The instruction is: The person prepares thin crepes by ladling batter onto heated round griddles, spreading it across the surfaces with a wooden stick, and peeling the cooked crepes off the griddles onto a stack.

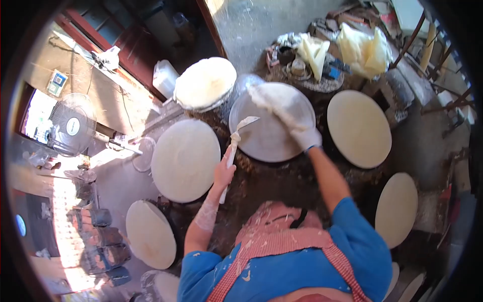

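My left hand (225,170) is closed around the white handle of a scraper (247,122). Pale dough sticks near its blade, which tilts over the left edge of a round grey griddle (251,132). White and blurred by motion, my right hand (307,139) is low over the griddle's right side. I cannot make out its fingers or whether it wears a glove. From it a strip of pale dough or batter (269,103) runs across the griddle to the upper left. White smears mark my left forearm.
Round pale discs surround me: one to the left (186,161), one to the right (359,129), others lower at both sides. A white-topped round pan (206,83) stands behind. A fan (74,125) is far left. Yellowish plastic sheets (363,50) and clutter lie at the back.
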Motion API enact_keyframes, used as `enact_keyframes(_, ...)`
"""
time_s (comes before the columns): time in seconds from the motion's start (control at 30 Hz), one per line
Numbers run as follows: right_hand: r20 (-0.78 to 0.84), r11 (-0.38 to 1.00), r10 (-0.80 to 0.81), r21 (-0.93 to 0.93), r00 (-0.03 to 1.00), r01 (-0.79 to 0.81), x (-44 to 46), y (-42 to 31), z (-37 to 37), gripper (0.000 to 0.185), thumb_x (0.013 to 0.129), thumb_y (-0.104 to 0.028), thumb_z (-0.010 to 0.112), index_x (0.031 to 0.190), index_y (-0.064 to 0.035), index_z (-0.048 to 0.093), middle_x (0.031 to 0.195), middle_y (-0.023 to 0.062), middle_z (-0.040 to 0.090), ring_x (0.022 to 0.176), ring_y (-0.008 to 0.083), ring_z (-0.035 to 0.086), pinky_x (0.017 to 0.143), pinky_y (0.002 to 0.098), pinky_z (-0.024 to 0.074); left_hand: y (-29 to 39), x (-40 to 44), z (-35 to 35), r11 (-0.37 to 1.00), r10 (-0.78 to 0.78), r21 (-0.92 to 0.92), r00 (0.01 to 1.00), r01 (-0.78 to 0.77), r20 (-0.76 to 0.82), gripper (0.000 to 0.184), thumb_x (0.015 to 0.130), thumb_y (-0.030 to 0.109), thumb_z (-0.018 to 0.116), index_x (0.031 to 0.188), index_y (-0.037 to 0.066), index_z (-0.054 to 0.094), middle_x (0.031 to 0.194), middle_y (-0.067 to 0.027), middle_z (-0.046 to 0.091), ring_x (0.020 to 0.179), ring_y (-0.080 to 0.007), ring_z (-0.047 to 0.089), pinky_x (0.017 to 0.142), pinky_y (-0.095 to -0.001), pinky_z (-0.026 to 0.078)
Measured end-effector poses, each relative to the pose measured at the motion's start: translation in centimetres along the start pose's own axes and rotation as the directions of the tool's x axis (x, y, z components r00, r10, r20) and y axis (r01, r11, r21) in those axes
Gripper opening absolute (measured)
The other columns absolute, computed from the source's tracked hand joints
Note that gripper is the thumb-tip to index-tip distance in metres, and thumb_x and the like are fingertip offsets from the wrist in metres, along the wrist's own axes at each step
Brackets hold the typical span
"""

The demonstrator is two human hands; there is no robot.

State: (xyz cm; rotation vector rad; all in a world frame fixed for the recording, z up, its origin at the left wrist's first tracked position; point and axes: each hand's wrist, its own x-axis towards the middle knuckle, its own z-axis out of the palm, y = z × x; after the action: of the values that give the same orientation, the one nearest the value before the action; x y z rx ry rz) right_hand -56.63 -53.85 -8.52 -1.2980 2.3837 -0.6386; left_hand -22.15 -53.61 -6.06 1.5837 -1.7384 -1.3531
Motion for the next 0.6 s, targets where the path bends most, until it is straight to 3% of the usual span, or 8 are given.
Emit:
enact_keyframes(0.03, 0.113, 0.994, -0.048, 0.103, 0.992, 0.037, -1.1, 0.6, -3.9, 0.042, 0.075, -0.035, 0.064, 0.106, -0.0066, 0.065, 0.096, 0.0128, 0.067, 0.088, 0.0254, 0.066, 0.075, 0.0337, 0.0507, -1.0, -2.3, 0.0, 0.994, -0.104, -0.028, 0.994, 0.104, -0.012, 0.075, 0.072, 0.004, 0.048, 0.141, 0.027, 0.031, 0.077, -0.0102, 0.059, 0.046, -0.0145, 0.050, 0.043, -0.0305, 0.042)
enact_keyframes(0.07, -0.187, 0.883, -0.270, 0.343, 0.945, 0.320, 0.1, 5.5, -1.6, 0.037, 0.076, -0.027, 0.064, 0.108, -0.0086, 0.065, 0.076, 0.0107, 0.069, 0.063, 0.0242, 0.065, 0.056, 0.0345, 0.0501, -3.1, -3.7, 0.2, 0.996, -0.021, -0.089, 0.997, 0.015, -0.068, 0.074, 0.073, 0.003, 0.048, 0.141, 0.026, 0.031, 0.075, -0.0086, 0.058, 0.045, -0.0143, 0.048, 0.042, -0.0296, 0.042)
enact_keyframes(0.13, 0.180, 0.588, 0.216, 0.761, 0.960, -0.275, -3.7, 4.1, -3.1, 0.033, 0.072, -0.018, 0.064, 0.104, -0.0123, 0.069, 0.069, 0.0071, 0.065, 0.046, 0.0170, 0.054, 0.042, 0.0290, 0.0423, -3.1, -6.3, -0.2, 0.982, -0.078, -0.173, 0.996, 0.069, -0.044, 0.075, 0.072, 0.000, 0.046, 0.141, 0.025, 0.032, 0.079, -0.0073, 0.059, 0.043, -0.0118, 0.046, 0.040, -0.0271, 0.040)
enact_keyframes(0.17, 0.245, 0.521, 0.263, 0.778, 0.933, -0.351, -4.8, 2.5, -1.7, 0.035, 0.071, -0.016, 0.065, 0.105, -0.0111, 0.069, 0.066, 0.0025, 0.059, 0.040, 0.0092, 0.040, 0.035, 0.0250, 0.0333, -3.8, -7.0, -0.2, 0.980, -0.098, -0.179, 0.994, 0.089, -0.039, 0.075, 0.072, 0.000, 0.047, 0.141, 0.025, 0.032, 0.077, -0.0073, 0.058, 0.043, -0.0115, 0.046, 0.040, -0.0267, 0.039)
enact_keyframes(0.33, 0.213, 0.627, -0.195, 0.778, 0.957, -0.046, -3.1, -0.3, 5.6, 0.037, 0.071, -0.017, 0.069, 0.105, -0.0028, 0.066, 0.086, 0.0061, 0.068, 0.079, 0.0141, 0.060, 0.074, 0.0275, 0.0462, -3.5, -7.1, -0.3, 0.980, -0.086, -0.186, 0.995, 0.073, -0.059, 0.074, 0.073, 0.000, 0.047, 0.141, 0.026, 0.032, 0.073, -0.0071, 0.057, 0.043, -0.0114, 0.045, 0.039, -0.0264, 0.039)
enact_keyframes(0.37, 0.187, 0.769, -0.197, 0.638, 0.962, 0.034, -3.1, 0.8, 3.1, 0.033, 0.077, -0.019, 0.067, 0.109, -0.0097, 0.066, 0.072, -0.0011, 0.062, 0.047, 0.0060, 0.042, 0.038, 0.0243, 0.0300, -3.7, -7.2, -0.4, 0.983, -0.124, -0.140, 0.992, 0.118, -0.032, 0.075, 0.073, 0.001, 0.047, 0.141, 0.026, 0.031, 0.073, -0.0073, 0.057, 0.043, -0.0114, 0.045, 0.039, -0.0266, 0.039)
enact_keyframes(0.47, 0.296, 0.593, 0.164, 0.733, 0.941, -0.334, -5.0, 2.4, -4.9, 0.038, 0.077, -0.022, 0.064, 0.114, -0.0132, 0.064, 0.052, -0.0041, 0.042, 0.038, 0.0056, 0.035, 0.033, 0.0215, 0.0227, -5.1, -6.5, -0.7, 0.995, -0.068, -0.069, 0.997, 0.066, -0.038, 0.076, 0.074, 0.001, 0.048, 0.141, 0.029, 0.030, 0.076, -0.0088, 0.058, 0.046, -0.0122, 0.046, 0.042, -0.0271, 0.040)
enact_keyframes(0.6, 0.543, 0.403, 0.040, 0.760, 0.839, -0.510, -6.2, -0.3, -0.8, 0.034, 0.078, -0.021, 0.065, 0.111, -0.0138, 0.064, 0.048, -0.0028, 0.040, 0.035, 0.0070, 0.032, 0.033, 0.0222, 0.0229, -3.5, -7.3, -0.5, 0.993, -0.105, -0.061, 0.992, 0.101, -0.070, 0.076, 0.073, 0.001, 0.048, 0.141, 0.029, 0.030, 0.079, -0.0102, 0.060, 0.049, -0.0129, 0.049, 0.045, -0.0272, 0.042)
